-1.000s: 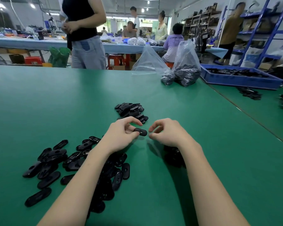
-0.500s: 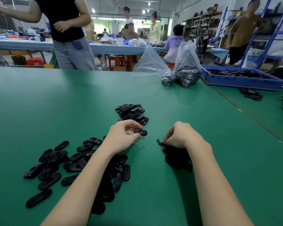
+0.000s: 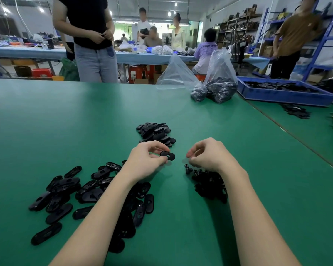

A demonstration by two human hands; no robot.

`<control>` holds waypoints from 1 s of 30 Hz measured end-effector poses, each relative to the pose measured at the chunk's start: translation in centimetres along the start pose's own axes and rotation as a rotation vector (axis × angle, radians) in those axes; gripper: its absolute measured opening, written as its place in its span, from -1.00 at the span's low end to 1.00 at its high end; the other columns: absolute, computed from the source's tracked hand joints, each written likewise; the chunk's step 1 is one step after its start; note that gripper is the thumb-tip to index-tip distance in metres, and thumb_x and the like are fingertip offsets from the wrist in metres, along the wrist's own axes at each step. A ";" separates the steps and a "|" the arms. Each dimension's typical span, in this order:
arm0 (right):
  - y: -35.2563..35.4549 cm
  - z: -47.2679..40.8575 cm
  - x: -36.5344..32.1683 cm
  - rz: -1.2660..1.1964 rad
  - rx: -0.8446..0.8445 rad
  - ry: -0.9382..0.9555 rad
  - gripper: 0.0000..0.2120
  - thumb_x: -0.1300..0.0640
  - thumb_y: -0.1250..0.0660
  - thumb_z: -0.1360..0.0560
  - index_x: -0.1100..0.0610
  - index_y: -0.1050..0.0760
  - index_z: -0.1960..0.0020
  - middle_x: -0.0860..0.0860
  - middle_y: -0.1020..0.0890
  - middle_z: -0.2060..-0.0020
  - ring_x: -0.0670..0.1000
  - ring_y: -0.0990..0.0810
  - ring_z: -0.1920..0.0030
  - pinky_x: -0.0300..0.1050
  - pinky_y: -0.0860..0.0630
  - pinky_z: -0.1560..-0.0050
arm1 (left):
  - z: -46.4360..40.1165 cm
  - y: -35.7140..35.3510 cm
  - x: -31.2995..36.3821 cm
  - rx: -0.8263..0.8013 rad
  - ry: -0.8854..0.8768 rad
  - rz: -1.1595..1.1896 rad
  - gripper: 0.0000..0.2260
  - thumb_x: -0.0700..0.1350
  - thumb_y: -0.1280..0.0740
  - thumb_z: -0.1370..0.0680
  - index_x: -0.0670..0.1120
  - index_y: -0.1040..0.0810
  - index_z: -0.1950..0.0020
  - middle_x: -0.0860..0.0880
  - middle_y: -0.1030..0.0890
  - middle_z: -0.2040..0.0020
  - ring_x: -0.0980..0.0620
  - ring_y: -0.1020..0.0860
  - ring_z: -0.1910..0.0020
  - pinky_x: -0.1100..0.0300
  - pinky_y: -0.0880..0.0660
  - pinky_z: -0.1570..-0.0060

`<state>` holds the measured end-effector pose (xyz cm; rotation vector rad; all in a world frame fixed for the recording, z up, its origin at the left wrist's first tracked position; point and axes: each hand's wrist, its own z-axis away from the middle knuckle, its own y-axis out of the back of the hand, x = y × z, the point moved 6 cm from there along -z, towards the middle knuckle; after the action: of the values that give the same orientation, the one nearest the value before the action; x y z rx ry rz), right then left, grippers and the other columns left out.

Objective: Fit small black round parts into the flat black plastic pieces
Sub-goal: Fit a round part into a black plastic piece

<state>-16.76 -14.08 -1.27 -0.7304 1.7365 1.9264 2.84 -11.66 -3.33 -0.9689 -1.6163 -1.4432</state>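
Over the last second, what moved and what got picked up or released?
The right hand dropped from beside the flat black piece onto the pile of small round parts, then lifted off it, fingers curled; whether it holds a part cannot be told. The left hand kept pinching the flat piece in place. The near pile of flat pieces, far pile and bags stayed put.

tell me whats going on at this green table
A person is fitting small round parts into flat black pieces. The left hand pinches one flat piece above the green table. The right hand hovers with curled fingers over the pile of small round parts; whether it holds one cannot be seen. A large scatter of flat pieces lies to the left, a smaller heap sits beyond the hands.
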 end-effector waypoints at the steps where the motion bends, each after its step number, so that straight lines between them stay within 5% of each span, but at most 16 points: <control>1: -0.1 0.0 0.0 -0.034 -0.003 0.006 -0.80 0.23 -0.37 -0.42 -0.05 -0.68 0.20 -0.13 -0.71 0.30 -0.16 -0.62 0.31 -0.39 -0.44 0.36 | 0.0 0.0 0.0 0.001 -0.001 0.006 -0.80 -0.25 -0.43 -0.48 0.06 -0.68 0.05 0.11 -0.70 0.12 0.18 -0.69 0.22 0.38 -0.47 0.20; 8: -1.3 -0.3 -0.5 -0.438 -0.070 0.075 -0.92 0.28 -0.46 -0.49 0.13 -0.69 0.11 0.05 -0.72 0.28 -0.02 -0.65 0.27 -0.07 -0.66 -0.03 | -0.1 0.0 -0.1 -0.020 0.007 0.094 -0.78 -0.27 -0.48 -0.47 0.05 -0.69 0.02 0.05 -0.72 0.08 0.10 -0.71 0.13 0.31 -0.51 0.09; 19: -1.8 -0.2 -0.9 -0.705 -0.069 0.094 -0.86 0.46 -0.42 -0.49 0.27 -0.64 0.04 0.19 -0.68 0.24 -0.02 -0.65 0.33 -0.31 -0.57 0.25 | 0.2 -0.3 0.5 -0.066 0.005 0.310 -0.78 -0.38 -0.44 -0.48 -0.12 -0.67 -0.04 -0.05 -0.73 0.14 0.12 -0.69 0.19 0.39 -0.54 0.16; 23: -1.9 -0.4 -0.5 -0.699 -0.055 0.079 -0.91 0.38 -0.44 -0.51 0.25 -0.67 0.04 0.13 -0.70 0.27 0.01 -0.65 0.26 -0.23 -0.65 0.15 | 0.3 -0.3 0.8 -0.070 0.009 0.380 -0.78 -0.41 -0.43 -0.49 -0.13 -0.67 -0.03 -0.03 -0.73 0.19 0.11 -0.69 0.20 0.39 -0.55 0.16; 30: -1.9 -0.6 -0.1 -0.627 -0.015 0.062 -0.95 0.21 -0.51 -0.50 0.13 -0.69 0.04 -0.06 -0.69 0.33 -0.16 -0.64 0.34 -0.35 -0.54 0.32 | 0.3 -0.2 0.6 -0.071 0.015 0.405 -0.77 -0.40 -0.44 -0.49 -0.11 -0.67 -0.02 -0.07 -0.72 0.15 0.08 -0.69 0.20 0.36 -0.56 0.13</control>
<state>-15.40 -14.44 -2.67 -1.1814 1.3061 1.4919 2.40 -11.35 -2.90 -1.2404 -1.2717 -1.2277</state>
